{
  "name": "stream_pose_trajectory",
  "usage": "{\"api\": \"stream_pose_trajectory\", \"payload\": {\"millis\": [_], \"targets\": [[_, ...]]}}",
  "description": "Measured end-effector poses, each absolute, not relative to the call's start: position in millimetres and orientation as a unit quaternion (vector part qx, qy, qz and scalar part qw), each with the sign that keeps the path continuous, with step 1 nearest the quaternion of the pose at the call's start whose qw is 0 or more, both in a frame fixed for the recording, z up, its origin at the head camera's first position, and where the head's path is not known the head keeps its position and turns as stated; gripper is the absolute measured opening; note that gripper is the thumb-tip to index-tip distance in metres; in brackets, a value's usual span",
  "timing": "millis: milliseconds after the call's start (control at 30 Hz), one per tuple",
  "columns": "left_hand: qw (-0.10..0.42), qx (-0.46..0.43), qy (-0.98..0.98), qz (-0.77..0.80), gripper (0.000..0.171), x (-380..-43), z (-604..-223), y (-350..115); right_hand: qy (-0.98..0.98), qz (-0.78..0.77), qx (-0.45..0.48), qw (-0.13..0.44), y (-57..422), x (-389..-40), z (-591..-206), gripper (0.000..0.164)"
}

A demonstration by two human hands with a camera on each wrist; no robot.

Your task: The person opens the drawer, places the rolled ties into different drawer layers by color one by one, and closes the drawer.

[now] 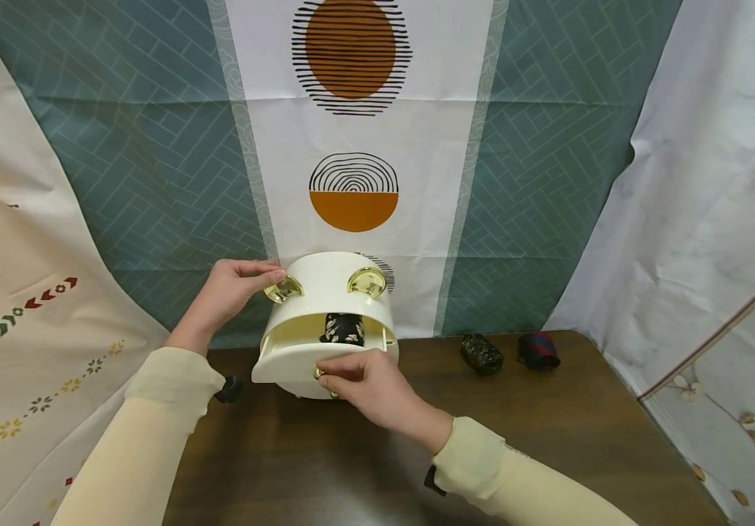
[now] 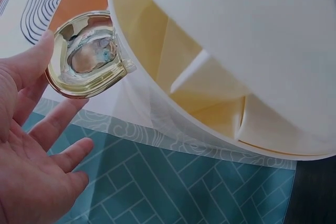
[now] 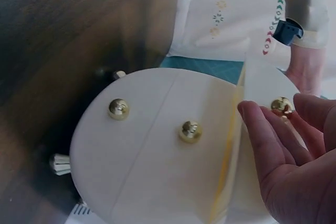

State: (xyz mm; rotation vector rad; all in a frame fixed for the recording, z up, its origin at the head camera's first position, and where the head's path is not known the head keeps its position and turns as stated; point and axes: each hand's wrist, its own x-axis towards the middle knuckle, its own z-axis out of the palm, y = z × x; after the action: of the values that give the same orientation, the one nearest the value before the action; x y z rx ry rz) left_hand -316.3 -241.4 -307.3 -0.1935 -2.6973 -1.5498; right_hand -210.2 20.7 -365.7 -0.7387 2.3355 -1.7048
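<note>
A white rounded box (image 1: 325,299) with gold ear-shaped handles stands at the table's back edge. Its upper drawer (image 1: 279,363) is pulled part way out, and a rolled black patterned cloth (image 1: 344,329) shows in the opening. My left hand (image 1: 229,292) pinches the left gold handle (image 2: 86,56) between thumb and fingers, the other fingers spread below it. At the drawer front, my right hand (image 1: 377,387) pinches a round gold knob (image 3: 282,106). Two more knobs, one a gold ball (image 3: 190,131), sit on the lower front in the right wrist view.
Right of the box, a dark speckled roll (image 1: 482,354) and a navy and red striped roll (image 1: 539,351) lie on the brown wooden table (image 1: 548,424). A patterned curtain (image 1: 174,183) hangs close behind the box, with pale cloths on both sides.
</note>
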Motion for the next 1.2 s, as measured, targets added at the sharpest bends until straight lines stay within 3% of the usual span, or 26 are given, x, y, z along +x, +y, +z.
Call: {"api": "stream_pose_trajectory", "payload": {"millis": [433, 1200], "targets": [[0.019, -0.068, -0.863, -0.501, 0.051, -316.9, -306.6, -237.8, 0.768, -0.589, -0.249, 0.031, 20.8, -202.7, -356.9, 0.021], [0.028, -0.068, -0.866, -0.494, 0.052, -316.1, -309.0, -241.3, 0.761, -0.598, -0.250, 0.031, 15.4, -212.3, -357.4, 0.019]]}}
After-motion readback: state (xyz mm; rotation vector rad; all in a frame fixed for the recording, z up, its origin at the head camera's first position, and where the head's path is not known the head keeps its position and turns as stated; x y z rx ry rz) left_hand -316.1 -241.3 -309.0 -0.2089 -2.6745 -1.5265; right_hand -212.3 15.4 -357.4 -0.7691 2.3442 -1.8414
